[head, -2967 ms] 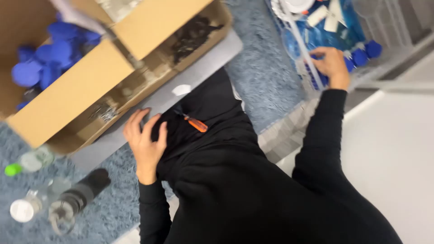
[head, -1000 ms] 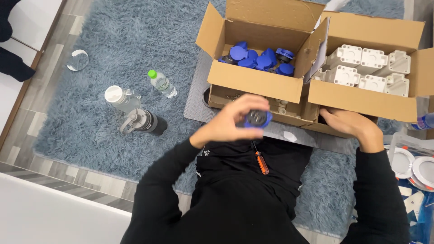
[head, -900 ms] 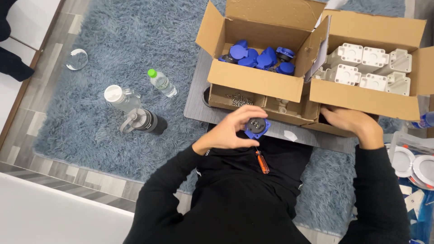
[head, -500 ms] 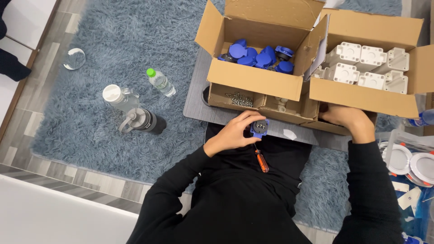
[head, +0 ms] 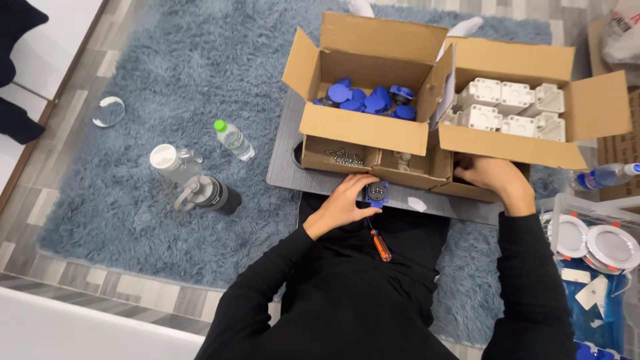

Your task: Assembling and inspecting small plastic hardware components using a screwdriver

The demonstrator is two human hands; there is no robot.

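Fingers point(head: 357, 190) of the left hand point(head: 343, 207) hold a small blue plastic socket part point(head: 376, 193), round face up; right hand point(head: 490, 177), grip hidden, reaches into a brown cardboard box point(head: 467, 187).

Two open boxes point(head: 363, 130) sit side by side on a board point(head: 283, 177) on the rug point(head: 167, 87); bottles point(head: 233, 139) lie left, a screwdriver point(head: 379, 243) possibly on the lap.

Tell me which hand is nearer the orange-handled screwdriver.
Left. The left hand sits just above the screwdriver, holding a blue part; the right hand is farther off at the low cardboard tray.
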